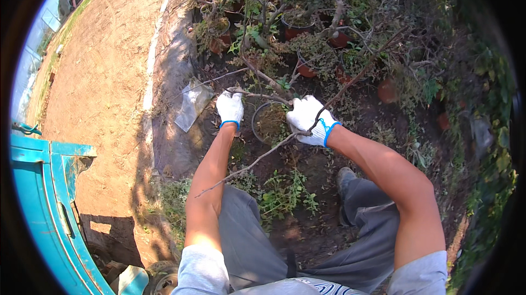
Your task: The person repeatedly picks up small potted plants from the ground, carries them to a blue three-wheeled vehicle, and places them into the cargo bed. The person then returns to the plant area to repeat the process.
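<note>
Both hands wear white knit gloves with blue cuffs. My left hand (230,107) is closed around a thin bare branch (263,96) of a potted woody plant. My right hand (306,120) is curled beside the plant's trunk (276,85), at the right rim of its pot; whether its fingers grip the trunk is hidden. The round pot (254,124) holds mossy soil and stands between the hands. A long forked branch (263,156) passes over the right glove and reaches down across my left forearm. Left of my left hand lies a crumpled clear plastic bag (194,101).
Several potted plants, one in a reddish-brown pot (306,69), crowd the ground ahead among tangled branches. Leafy weeds (287,192) grow between my legs. Dense foliage (489,196) stands at the right. At the left are a dirt path (98,73) and a turquoise metal vehicle body (37,188).
</note>
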The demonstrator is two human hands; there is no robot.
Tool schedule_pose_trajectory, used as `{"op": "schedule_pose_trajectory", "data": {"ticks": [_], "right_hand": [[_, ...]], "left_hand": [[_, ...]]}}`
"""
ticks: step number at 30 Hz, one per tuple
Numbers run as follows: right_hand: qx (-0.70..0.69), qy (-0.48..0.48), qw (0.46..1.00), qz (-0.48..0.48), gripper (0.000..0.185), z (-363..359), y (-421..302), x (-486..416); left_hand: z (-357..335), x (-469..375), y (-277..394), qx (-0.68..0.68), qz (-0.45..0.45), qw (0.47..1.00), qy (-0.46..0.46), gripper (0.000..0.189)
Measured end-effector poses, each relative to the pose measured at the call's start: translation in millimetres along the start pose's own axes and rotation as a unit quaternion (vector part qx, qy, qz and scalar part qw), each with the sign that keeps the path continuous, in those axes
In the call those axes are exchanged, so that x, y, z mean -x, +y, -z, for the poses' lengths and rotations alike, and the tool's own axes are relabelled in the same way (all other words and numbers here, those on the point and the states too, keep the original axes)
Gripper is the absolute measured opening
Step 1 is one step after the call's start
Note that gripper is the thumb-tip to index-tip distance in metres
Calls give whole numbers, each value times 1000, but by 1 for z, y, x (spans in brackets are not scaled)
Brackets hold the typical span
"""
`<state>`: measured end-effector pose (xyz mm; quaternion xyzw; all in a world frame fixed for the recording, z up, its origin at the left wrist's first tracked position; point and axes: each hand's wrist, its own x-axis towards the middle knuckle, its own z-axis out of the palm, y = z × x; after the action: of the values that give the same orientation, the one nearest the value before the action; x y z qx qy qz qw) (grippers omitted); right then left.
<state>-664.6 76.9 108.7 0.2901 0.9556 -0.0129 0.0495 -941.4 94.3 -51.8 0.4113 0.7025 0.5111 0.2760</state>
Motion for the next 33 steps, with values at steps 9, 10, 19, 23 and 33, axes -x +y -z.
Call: {"op": "schedule_pose_trajectory", "data": {"ticks": [9, 10, 19, 23, 33], "right_hand": [[-29, 44, 998, 29, 13, 5, -9, -23], [-15, 26, 999, 16, 13, 7, -4, -14], [-14, 47, 999, 22, 8, 2, -13, -6], [6, 27, 999, 23, 8, 1, -13, -8], [21, 77, 993, 91, 13, 23, -39, -63]], "left_hand": [[-4, 75, -54, -57, 122, 991, -13, 71], [-19, 76, -26, -148, 64, 987, -30, 66], [-21, 45, -35, -127, -32, 991, -25, 20], [-6, 38, -28, -79, 60, 983, 153, 29], [19, 85, -136, 51, 253, 962, -91, 21]]}}
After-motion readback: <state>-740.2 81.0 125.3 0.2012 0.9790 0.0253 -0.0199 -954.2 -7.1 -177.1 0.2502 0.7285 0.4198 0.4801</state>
